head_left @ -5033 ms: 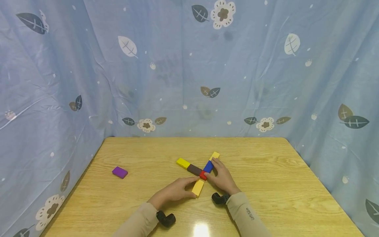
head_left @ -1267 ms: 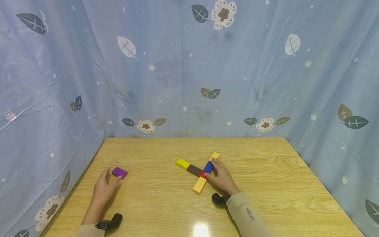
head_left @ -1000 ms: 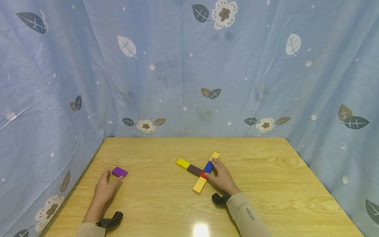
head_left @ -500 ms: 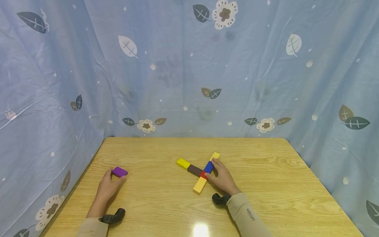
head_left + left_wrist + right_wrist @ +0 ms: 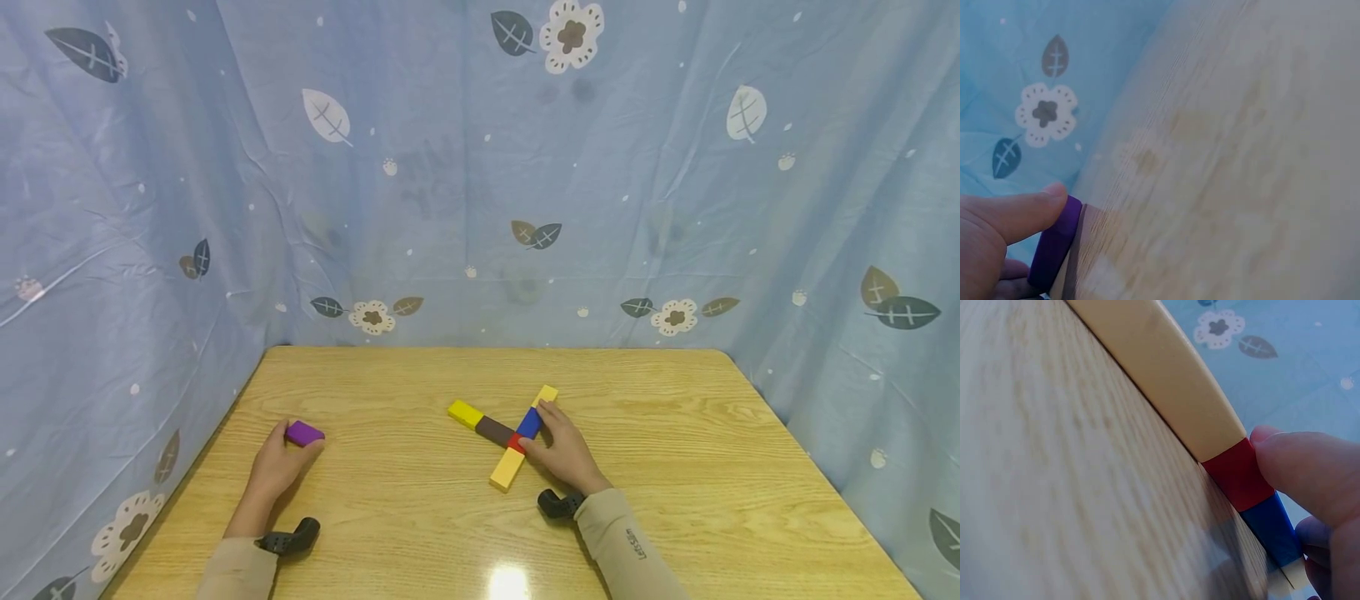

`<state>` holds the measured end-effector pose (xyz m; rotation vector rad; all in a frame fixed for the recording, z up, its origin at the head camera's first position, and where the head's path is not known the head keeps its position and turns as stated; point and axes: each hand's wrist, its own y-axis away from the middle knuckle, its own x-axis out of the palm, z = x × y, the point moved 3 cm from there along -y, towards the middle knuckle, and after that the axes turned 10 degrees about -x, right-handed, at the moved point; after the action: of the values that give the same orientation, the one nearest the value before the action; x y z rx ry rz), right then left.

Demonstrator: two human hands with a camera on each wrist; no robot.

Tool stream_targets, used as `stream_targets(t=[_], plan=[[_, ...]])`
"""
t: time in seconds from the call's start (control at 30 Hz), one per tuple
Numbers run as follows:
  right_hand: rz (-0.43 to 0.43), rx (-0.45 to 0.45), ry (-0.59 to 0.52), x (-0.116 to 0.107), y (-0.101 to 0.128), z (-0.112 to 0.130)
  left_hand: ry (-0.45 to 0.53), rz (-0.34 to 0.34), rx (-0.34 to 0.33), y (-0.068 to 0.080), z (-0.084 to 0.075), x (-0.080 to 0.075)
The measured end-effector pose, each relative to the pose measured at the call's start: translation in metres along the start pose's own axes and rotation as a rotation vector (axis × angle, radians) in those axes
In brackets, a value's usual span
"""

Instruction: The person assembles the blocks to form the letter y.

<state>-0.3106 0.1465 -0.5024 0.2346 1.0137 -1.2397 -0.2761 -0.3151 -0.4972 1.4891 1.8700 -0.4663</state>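
Observation:
At the left of the table, my left hand (image 5: 276, 465) holds a flat purple block (image 5: 305, 433) between thumb and fingers. In the left wrist view the thumb lies on one end of that purple block (image 5: 1055, 247), with the fingers at its other end. My right hand (image 5: 566, 450) rests against a row of flat blocks, thumb on the red block (image 5: 1239, 475) and fingertips by the blue block (image 5: 1274, 530). A pale yellow block (image 5: 507, 469) adjoins the red one on the near side; another pale yellow block (image 5: 546, 395) lies beyond the blue.
From the red block a dark brown block (image 5: 495, 431) branches to the left, ending in a bright yellow block (image 5: 465, 413). All the blocks lie on a wooden table (image 5: 675, 500). A blue patterned curtain (image 5: 450, 167) surrounds its back and sides.
My left hand has left the near pale yellow block, reached over to the left, and closed its thumb and fingers on the purple block. My right hand has stayed at the row.

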Motion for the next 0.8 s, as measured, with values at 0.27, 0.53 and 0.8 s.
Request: stream_targets(t=[0.27, 0.53, 0.8], plan=[[-0.007, -0.005, 0.001, 0.0004, 0.0003, -0.0011, -0.023, -0.033, 0.026, -0.0057, -0.0004, 0.0007], [-0.026, -0.020, 0.007, 0.0004, 0.0012, -0.0021, -0.012, -0.023, 0.008, -0.0053, 0.0022, 0.0014], [-0.005, -0.006, 0.017, 0.0019, 0.0006, -0.0042, -0.031, -0.066, 0.031, -0.0015, 0.0043, 0.0024]])
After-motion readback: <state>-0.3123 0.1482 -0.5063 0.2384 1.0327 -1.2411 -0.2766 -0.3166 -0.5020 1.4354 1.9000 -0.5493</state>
